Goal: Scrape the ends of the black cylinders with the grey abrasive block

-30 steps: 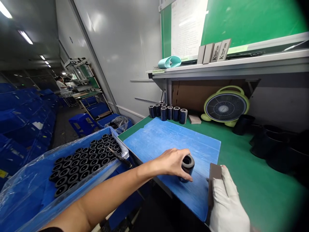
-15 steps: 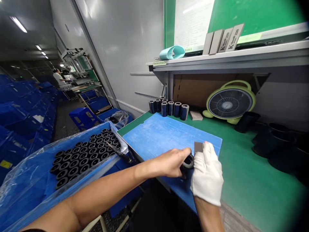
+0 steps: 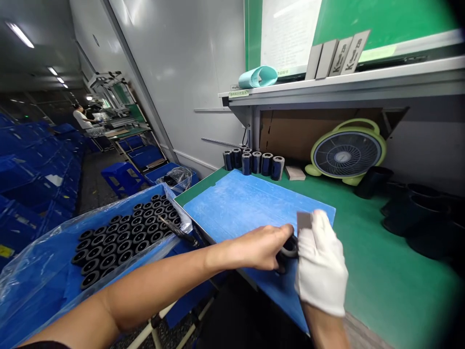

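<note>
My bare left hand (image 3: 263,247) grips a black hollow cylinder (image 3: 288,250) standing on the blue mat (image 3: 236,203) near the bench's front edge. My right hand (image 3: 321,261), in a white glove, holds a small grey-brown block (image 3: 304,220) pressed against the top of that cylinder. The glove hides most of the cylinder's right side.
A blue bin (image 3: 54,286) lined with plastic holds several black cylinders (image 3: 127,237) at my left. More cylinders (image 3: 254,162) stand in a row at the back of the green bench (image 3: 381,271), beside a green fan (image 3: 347,152). Black cups (image 3: 410,208) sit at right. A person (image 3: 80,118) works far off.
My gloved right hand moved up from the mat's front edge and brought the block onto the cylinder. My left hand kept hold of the cylinder.
</note>
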`<state>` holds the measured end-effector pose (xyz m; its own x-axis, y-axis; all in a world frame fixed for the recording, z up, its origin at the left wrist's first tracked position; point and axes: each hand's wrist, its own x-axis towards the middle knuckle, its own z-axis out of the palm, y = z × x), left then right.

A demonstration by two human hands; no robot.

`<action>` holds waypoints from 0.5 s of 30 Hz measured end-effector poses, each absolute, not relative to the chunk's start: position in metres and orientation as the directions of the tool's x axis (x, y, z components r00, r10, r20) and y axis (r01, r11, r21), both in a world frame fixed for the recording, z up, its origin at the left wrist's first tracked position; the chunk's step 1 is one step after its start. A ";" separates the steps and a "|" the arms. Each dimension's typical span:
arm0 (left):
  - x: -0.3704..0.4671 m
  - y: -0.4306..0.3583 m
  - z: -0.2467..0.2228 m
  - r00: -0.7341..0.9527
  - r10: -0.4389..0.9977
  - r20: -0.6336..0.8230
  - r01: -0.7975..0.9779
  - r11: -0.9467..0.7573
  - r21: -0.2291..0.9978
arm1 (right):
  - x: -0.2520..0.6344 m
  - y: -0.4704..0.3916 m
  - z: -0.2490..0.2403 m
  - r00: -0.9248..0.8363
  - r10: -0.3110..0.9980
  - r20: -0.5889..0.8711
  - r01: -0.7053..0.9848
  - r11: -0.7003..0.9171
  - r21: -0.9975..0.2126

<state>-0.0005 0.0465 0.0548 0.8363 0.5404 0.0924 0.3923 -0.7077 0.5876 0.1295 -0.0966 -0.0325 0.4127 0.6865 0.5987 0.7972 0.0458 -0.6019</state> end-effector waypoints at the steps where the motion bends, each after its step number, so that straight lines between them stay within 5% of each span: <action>1: 0.000 0.047 0.055 0.835 0.543 0.093 0.394 -0.707 0.587 | 0.131 -0.095 -0.028 0.426 0.683 0.593 0.793 0.034 -0.608; 15: -0.005 0.047 0.056 0.853 0.517 0.070 0.378 -0.704 0.601 | 0.133 -0.081 0.001 0.466 0.610 0.641 0.805 0.009 -0.594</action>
